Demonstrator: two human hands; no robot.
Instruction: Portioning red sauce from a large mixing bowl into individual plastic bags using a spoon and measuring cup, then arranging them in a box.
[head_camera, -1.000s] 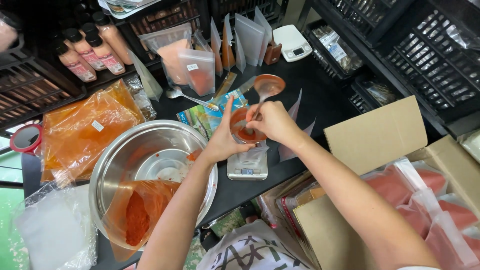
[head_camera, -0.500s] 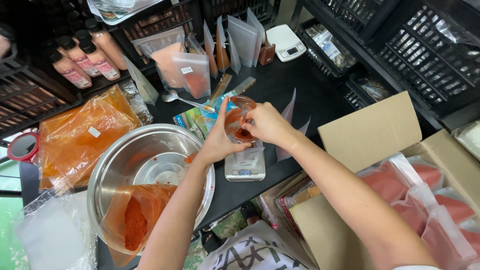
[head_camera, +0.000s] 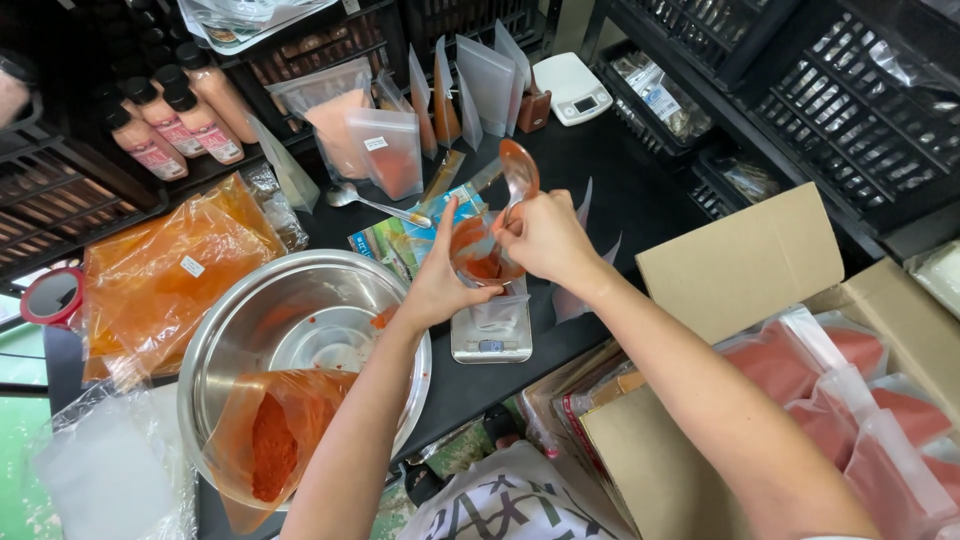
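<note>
Both hands closed: left hand grips pouch, right hand grips spoon above scale

left hand: bare, no glove | right hand: bare | forearms unsleeved

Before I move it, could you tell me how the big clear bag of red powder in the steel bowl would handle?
The bag of red powder looks floppy, slumped over the bowl rim. Probably bottom-heavy, since the powder sits low. Its mouth appears open, so tipping may spill.
</note>
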